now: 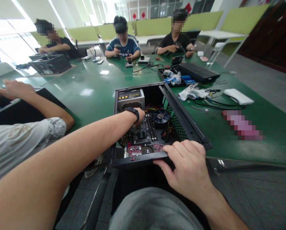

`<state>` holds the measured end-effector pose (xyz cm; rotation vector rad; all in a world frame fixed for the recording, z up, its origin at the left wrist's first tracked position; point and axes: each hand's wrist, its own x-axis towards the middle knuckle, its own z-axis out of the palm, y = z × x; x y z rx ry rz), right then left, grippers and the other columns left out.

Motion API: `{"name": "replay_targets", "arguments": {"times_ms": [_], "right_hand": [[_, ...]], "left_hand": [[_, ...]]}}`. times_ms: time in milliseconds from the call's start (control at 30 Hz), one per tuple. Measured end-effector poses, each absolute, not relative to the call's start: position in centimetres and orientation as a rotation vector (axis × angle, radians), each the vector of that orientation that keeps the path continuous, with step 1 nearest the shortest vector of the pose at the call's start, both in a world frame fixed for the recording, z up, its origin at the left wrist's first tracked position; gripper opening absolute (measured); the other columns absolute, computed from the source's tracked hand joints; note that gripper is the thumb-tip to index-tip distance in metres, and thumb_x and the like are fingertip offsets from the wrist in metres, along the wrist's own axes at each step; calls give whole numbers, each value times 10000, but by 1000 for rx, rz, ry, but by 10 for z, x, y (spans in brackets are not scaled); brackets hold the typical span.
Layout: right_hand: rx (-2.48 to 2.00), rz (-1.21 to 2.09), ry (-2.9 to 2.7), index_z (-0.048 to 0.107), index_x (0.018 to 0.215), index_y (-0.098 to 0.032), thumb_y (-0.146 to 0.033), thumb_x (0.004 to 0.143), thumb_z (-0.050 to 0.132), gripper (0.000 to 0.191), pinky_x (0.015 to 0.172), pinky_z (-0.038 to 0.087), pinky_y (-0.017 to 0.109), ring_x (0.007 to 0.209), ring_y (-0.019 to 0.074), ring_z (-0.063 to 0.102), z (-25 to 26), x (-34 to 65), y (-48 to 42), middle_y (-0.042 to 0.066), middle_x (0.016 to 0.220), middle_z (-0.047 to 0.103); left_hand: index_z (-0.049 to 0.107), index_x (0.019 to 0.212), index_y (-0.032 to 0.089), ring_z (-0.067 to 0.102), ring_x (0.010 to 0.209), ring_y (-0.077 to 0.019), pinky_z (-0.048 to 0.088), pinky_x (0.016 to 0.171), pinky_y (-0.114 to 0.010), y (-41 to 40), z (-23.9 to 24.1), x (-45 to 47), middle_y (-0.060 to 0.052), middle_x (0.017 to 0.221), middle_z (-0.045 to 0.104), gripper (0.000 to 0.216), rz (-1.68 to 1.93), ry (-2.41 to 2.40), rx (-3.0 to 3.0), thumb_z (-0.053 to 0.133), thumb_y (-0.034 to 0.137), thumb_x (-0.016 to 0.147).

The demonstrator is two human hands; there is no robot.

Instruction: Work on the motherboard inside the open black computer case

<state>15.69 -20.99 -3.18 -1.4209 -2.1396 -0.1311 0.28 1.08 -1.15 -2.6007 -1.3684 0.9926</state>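
An open black computer case [186, 123] lies flat at the near edge of the green table [92, 92], partly over my lap. Inside it show a motherboard [143, 134], a round CPU fan [160, 117] and a silver power supply [130, 99]. My left hand [139, 115], with a black band on the wrist, reaches down into the case beside the power supply; its fingers are curled and mostly hidden. My right hand [187, 166] grips the near rim of the case with bent fingers.
A person's arm and sleeve [37, 127] lie close on my left. Three people sit at the far side of the table. Another black case [197, 72], a tray with blue parts [174, 78], white gloves [192, 92], cables and a white box [239, 96] lie to the right.
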Motion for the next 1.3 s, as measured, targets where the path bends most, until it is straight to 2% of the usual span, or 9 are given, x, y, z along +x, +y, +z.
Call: {"name": "replay_targets", "arguments": {"times_ms": [267, 467, 633, 1300], "right_hand": [[-1414, -151, -2139, 619, 948, -216, -412, 882, 632, 207, 809, 281, 404, 832, 219, 459, -31, 157, -211, 28, 807, 578], [-1411, -159, -2133, 620, 942, -216, -415, 881, 635, 209, 808, 282, 403, 828, 218, 457, -33, 157, -211, 27, 799, 571], [-1416, -155, -2137, 620, 934, -215, -412, 882, 632, 204, 809, 278, 401, 832, 217, 458, -32, 157, -211, 29, 800, 573], [-1418, -163, -2138, 630, 948, -216, -420, 881, 633, 215, 815, 287, 409, 833, 220, 471, -33, 156, -209, 26, 803, 583]], "left_hand": [[755, 1110, 129, 680, 1054, -292, 535, 879, -287, 5, -5, 6, -165, 1136, 736, 634, 1015, -1386, -2586, 893, 331, 525], [769, 1054, 118, 687, 1028, -287, 539, 881, -294, 5, -8, 5, -168, 1105, 745, 530, 963, -1413, -2590, 877, 312, 572], [772, 1064, 154, 685, 1035, -291, 537, 893, -300, 10, -13, 4, -147, 1110, 747, 568, 962, -1399, -2599, 898, 284, 525], [769, 1057, 171, 682, 1025, -281, 529, 893, -292, 14, -16, 3, -132, 1073, 756, 615, 952, -1417, -2604, 908, 347, 485]]}}
